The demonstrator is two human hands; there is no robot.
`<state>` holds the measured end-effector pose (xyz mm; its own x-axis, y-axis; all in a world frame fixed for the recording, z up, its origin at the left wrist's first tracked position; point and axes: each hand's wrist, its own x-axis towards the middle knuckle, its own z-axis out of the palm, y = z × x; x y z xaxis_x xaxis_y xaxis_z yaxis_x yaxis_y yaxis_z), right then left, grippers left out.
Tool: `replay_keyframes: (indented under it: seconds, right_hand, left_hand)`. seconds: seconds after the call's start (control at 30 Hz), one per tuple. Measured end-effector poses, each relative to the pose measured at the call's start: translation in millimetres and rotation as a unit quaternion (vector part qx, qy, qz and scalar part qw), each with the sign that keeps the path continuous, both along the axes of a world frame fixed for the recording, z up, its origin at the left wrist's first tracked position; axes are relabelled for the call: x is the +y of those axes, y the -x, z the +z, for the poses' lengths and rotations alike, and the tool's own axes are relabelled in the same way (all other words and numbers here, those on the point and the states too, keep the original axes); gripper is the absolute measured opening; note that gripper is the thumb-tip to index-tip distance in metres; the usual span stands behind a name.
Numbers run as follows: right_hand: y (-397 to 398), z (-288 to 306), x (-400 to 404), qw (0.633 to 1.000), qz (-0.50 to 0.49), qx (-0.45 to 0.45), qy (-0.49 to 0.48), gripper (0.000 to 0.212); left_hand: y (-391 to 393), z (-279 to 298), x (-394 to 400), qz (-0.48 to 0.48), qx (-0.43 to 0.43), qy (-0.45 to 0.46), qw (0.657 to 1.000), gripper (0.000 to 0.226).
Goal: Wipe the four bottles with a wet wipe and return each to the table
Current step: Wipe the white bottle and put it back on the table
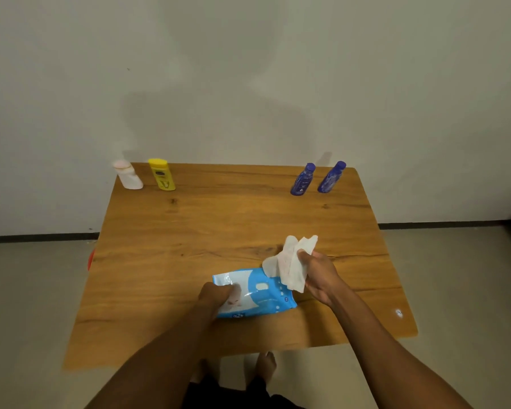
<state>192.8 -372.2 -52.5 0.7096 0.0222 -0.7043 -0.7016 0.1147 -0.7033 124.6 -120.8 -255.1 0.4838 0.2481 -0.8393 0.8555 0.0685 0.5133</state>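
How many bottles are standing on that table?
4: a white bottle and yellow bottle at the far left, two blue bottles at the far right. None seems hidden.

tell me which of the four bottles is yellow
The yellow bottle, second from the left along the table's far edge. Beside it stands a white bottle; the two bottles at far right are dark blue.

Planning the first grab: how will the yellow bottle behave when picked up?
The yellow bottle looks like rigid plastic, so probably firm to grip. Standing tall on a narrow base near the table edge, it may tip if nudged. Likely light.
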Motion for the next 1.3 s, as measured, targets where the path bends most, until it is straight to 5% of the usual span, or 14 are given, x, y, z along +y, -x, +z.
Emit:
replay_keyframes:
  seconds: [0.1,0.37,0.5,0.8,1.07,1.2,1.3]
  right_hand:
    - [-1,-2,0,1.000,-0.016,-0.006,-0.001,0.024]
    - [-8,0,1,0.999,-0.021,-0.033,0.023,0.024]
    - [-7,-3,14,0.999,-0.022,-0.043,0.022,0.021]
    - [0,-10,98,0.993,0.113,-0.045,0.002,0.018]
    - [9,0,189,0.967,0.248,-0.057,-0.022,0.024]
    - [13,4,210,0.961,0.270,-0.051,-0.026,0.022]
    - [19,2,224,0.959,0.278,-0.047,-0.011,0.025]
  left_hand:
    - [2,81,-24,0.012,-0.050,0.067,0.996,0.059]
    - [5,103,-27,0.010,-0.088,0.142,0.986,0.034]
    - [22,104,8,0.144,-0.111,0.157,0.971,0.026]
    - [98,104,136,0.501,-0.188,0.175,0.826,0.013]
    - [164,96,160,0.614,-0.208,0.146,0.748,0.033]
    - [177,99,162,0.617,-0.203,0.145,0.746,0.017]
    - [181,99,167,0.547,-0.181,0.121,0.808,0.027]
